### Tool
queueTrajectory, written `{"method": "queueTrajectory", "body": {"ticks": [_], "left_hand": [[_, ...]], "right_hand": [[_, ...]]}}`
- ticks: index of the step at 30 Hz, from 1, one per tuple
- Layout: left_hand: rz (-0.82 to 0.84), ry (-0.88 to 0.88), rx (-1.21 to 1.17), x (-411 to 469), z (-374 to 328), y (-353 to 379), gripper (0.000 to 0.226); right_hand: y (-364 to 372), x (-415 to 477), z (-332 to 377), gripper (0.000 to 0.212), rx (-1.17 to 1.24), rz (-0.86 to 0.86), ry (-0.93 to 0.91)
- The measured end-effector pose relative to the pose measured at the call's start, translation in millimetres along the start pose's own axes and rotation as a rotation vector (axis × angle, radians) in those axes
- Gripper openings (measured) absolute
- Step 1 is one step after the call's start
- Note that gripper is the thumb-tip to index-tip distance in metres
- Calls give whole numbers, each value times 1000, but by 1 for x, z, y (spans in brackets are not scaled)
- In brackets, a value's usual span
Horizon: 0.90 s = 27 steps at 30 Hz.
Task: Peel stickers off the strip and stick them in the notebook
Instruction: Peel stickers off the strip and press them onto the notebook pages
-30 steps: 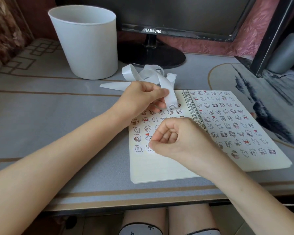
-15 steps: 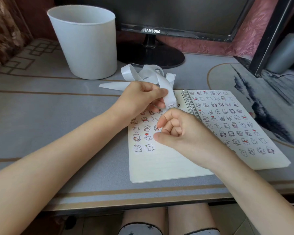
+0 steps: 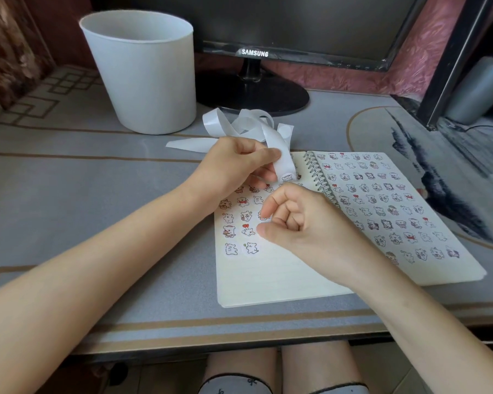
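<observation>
Pinches white strip in left hand: thumb on top, fingers clamped underneath, above upper part of left page. Shows one sticker at strip's lower end, just below thumb. Rest of strip bare, looping back in a loose tangle onto bench.

Holds right hand over middle of left page, just under strip end, apart from it. Fingers curled toward palm, index hooked forward, thumb stretched out below it, tips apart, nothing seen between them. Cannot tell whether index tip touches paper.

Spiral notebook open flat on bench near front edge, turned slightly. Right page filled with rows of small cartoon stickers; left page filled over upper half only, lower half blank.

White bin upright at back left, strip tangle between it and notebook. Black monitor behind, stand just beside bin. Printed mat at right, notebook's right edge lying over it.
</observation>
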<state>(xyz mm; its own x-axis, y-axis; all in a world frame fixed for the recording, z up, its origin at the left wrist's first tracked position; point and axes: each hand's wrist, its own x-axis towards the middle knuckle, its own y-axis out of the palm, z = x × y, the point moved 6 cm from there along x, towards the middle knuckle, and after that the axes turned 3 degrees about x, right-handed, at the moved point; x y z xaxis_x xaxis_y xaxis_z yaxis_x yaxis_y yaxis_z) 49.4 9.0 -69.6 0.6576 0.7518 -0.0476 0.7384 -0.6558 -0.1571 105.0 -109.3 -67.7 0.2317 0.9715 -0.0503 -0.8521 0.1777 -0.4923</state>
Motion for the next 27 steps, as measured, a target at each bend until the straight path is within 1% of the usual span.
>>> {"method": "queueTrajectory", "body": {"ticks": [2, 4, 6, 8, 10, 14, 18, 22, 24, 27], "left_hand": [[-3, 1, -24, -1, -2, 0, 20], [-10, 7, -52, -2, -4, -1, 19], [-21, 22, -52, -3, -7, -1, 19], [-32, 51, -40, -3, -9, -2, 19], [-40, 68, -39, -2, -10, -3, 19], [-56, 94, -38, -2, -11, -5, 19], [-53, 106, -55, -4, -13, -4, 23], [-22, 93, -128, -5, -15, -2, 25], [10, 86, -111, -5, -15, 0, 23], [47, 91, -66, -6, -15, 4, 12]], "right_hand": [[-8, 1, 3, 13, 69, -27, -15], [-25, 4, 8, 11, 83, -144, -72], [-48, 9, 11, 10, -5, -311, -146], [-63, 15, 15, 9, -100, -406, -195], [-66, 22, 13, 10, -116, -395, -214], [-63, 28, 5, 12, -74, -356, -231], [-60, 27, 5, 10, -45, -375, -251], [-63, 25, 5, 12, 19, -425, -260], [-65, 25, 5, 13, 45, -443, -264], [-66, 25, 4, 13, 27, -451, -267]]}}
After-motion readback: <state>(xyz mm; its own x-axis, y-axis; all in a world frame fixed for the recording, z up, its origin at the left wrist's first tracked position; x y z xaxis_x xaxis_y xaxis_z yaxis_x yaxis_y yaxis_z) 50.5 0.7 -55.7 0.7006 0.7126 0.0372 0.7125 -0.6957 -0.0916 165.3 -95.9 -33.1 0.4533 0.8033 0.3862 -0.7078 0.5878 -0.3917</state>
